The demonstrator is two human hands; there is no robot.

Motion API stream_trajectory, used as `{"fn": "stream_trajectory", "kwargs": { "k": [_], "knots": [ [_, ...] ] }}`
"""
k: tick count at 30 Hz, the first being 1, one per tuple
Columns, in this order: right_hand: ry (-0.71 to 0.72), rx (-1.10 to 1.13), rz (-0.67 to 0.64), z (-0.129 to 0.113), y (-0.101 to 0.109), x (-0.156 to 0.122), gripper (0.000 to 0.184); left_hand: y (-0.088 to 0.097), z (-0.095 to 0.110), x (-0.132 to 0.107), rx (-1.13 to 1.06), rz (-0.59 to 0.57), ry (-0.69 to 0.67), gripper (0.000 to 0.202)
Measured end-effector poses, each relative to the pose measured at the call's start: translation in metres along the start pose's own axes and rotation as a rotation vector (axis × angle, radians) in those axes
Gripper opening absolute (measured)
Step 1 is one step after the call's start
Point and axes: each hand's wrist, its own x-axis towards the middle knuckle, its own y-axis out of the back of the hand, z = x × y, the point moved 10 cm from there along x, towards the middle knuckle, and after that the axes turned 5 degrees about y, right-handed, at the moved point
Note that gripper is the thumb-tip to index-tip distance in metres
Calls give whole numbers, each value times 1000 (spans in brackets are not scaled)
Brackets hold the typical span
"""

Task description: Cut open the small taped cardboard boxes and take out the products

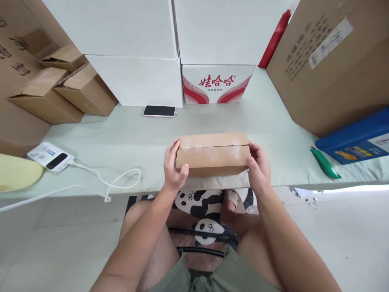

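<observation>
A small brown cardboard box (212, 156) is at the front edge of the table, between my two hands. Its top flaps meet along a seam, with what looks like clear tape across it. My left hand (176, 166) grips the left end, thumb on the near side. At the right end, my right hand (258, 164) holds the box with its thumb near the top corner. The box's underside is hidden, so I cannot tell whether it touches the table.
Behind stand white cartons (133, 79) and a red-and-white carton (217, 85), with a phone (159, 111) before them. Small brown boxes (45, 97) lie left, near a white device (51, 156) with a cable. Rightward are a large carton (331, 65), a blue box (358, 140) and a green-handled tool (325, 163).
</observation>
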Motion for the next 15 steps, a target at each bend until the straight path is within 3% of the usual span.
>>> {"fn": "stream_trajectory", "kwargs": {
  "k": [4, 7, 10, 15],
  "knots": [
    [-23, -75, -72, -15, -16, -4, 39, 15, -5, 1, 55, 143, 106, 57],
    [-60, -50, -109, -13, -21, -3, 36, 19, -8, 1, -24, 201, 159, 49],
    [-77, 15, -142, -1, -22, -3, 34, 16, -9, 3, -89, 191, 183, 46],
    [-70, 83, -176, 20, -22, -5, 39, 6, -17, 4, -179, 80, 285, 47]
  ]
}}
